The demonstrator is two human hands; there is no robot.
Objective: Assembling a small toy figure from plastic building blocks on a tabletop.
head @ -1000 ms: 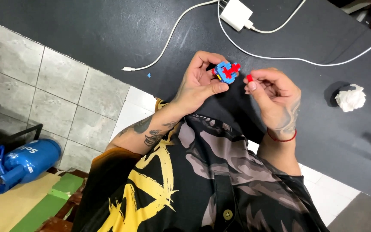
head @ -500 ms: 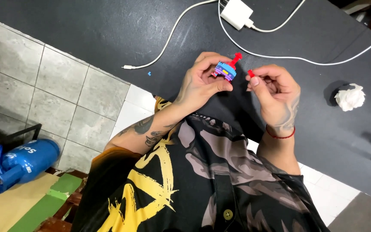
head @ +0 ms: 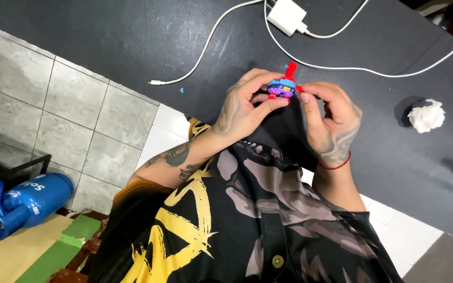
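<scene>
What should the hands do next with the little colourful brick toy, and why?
Probably press the small red piece onto the brick toy. The left hand grips the toy from its side, and the right hand pinches the red piece right against its edge, so a gentle push seems all that is left.

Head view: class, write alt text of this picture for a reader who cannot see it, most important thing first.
Seen from above, a person's left hand holds a small toy built of blue, purple and red bricks, while the right hand touches its right side with a small red piece at the fingertips. Under them is a dark table with a white charger, white cables and a crumpled tissue.
</scene>
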